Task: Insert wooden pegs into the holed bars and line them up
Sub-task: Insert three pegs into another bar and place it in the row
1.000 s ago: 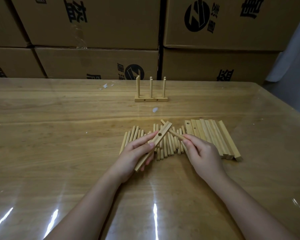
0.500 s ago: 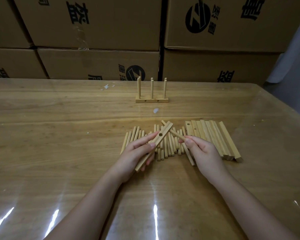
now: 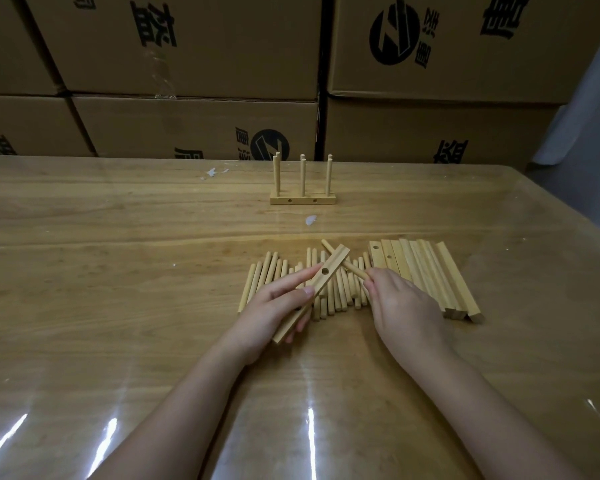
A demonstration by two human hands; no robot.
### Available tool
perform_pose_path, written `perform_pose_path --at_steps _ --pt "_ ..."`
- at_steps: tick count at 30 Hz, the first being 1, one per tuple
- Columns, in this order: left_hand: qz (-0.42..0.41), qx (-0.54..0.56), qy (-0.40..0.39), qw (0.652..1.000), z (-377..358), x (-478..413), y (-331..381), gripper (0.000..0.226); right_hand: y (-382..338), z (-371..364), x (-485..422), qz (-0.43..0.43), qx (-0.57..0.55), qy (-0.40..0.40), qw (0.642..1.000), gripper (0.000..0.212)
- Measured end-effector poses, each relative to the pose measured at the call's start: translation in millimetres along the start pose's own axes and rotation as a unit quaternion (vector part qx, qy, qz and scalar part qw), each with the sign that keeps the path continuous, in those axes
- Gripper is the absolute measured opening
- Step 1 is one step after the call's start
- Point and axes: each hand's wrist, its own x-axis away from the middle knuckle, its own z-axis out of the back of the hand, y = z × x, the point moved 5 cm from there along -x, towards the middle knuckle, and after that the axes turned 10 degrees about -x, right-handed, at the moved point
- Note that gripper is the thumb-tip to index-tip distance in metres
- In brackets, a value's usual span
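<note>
My left hand [image 3: 274,310] grips a holed wooden bar [image 3: 317,287], held slanted above a spread of loose wooden pegs [image 3: 329,289] on the table. A round hole shows in the bar's upper face. My right hand [image 3: 400,306] pinches one peg [image 3: 347,264] by its near end; the peg runs up and left behind the far end of the bar. To the right lies a row of several more holed bars [image 3: 426,275]. Farther back stands a finished bar with upright pegs [image 3: 302,199].
The wooden table [image 3: 118,271] has a glossy clear cover. Stacked cardboard boxes [image 3: 194,123] form a wall along its far edge. White scraps [image 3: 215,172] lie on the far part of the table. The table's right edge [image 3: 568,216] slants away.
My right hand has slid its pinch along the peg and shifted slightly; the peg stays across the far end of the bar. My left hand and the bar have barely moved.
</note>
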Motion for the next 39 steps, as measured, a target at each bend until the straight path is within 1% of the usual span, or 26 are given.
perform_pose_path --at_steps 9,13,21,25,29,31,33,34,35,37,38,39 --pt "0.001 -0.012 0.004 1.000 0.1 0.5 0.3 0.041 -2.1 -2.4 4.0 -0.027 -0.040 -0.004 0.999 0.011" --pt "0.001 -0.010 -0.003 1.000 1.7 1.4 -0.3 0.042 0.6 -4.5 4.2 -0.040 -0.077 -0.010 0.996 0.014" --pt "-0.003 -0.010 -0.009 1.000 1.3 1.5 0.2 0.041 8.2 -8.0 4.5 -0.091 -0.129 -0.045 0.986 0.022" --pt "-0.007 -0.009 -0.013 1.000 0.3 1.4 0.1 0.041 15.8 -14.8 5.5 -0.160 -0.226 -0.062 0.959 0.022" --pt "-0.009 -0.011 -0.024 1.000 -0.3 1.6 0.5 0.045 14.5 -13.1 4.8 -0.210 -0.275 -0.084 0.935 0.026" --pt "-0.011 -0.014 -0.024 1.000 -0.4 1.7 1.4 0.045 14.1 -12.7 5.0 -0.252 -0.318 -0.097 0.909 0.029" --pt "-0.012 -0.014 -0.025 1.000 -0.5 2.0 2.5 0.044 16.2 -14.7 6.2 -0.295 -0.385 -0.116 0.867 0.031" --pt "-0.011 -0.012 -0.026 1.000 -0.3 2.1 2.9 0.044 18.0 -16.3 6.7 -0.316 -0.427 -0.132 0.837 0.032" --pt "-0.011 -0.010 -0.028 0.999 -0.3 2.6 3.1 0.044 20.2 -17.9 7.6 -0.339 -0.477 -0.150 0.797 0.031" --pt "-0.012 -0.008 -0.035 0.999 0.0 3.3 4.0 0.044 21.9 -19.6 9.3 -0.378 -0.571 -0.183 0.705 0.029" --pt "-0.012 -0.008 -0.038 0.999 0.1 3.8 4.2 0.044 21.9 -20.0 10.0 -0.389 -0.597 -0.194 0.674 0.027" --pt "-0.011 -0.008 -0.040 0.999 0.3 3.7 4.4 0.044 21.5 -20.5 10.5 -0.393 -0.608 -0.201 0.660 0.027"
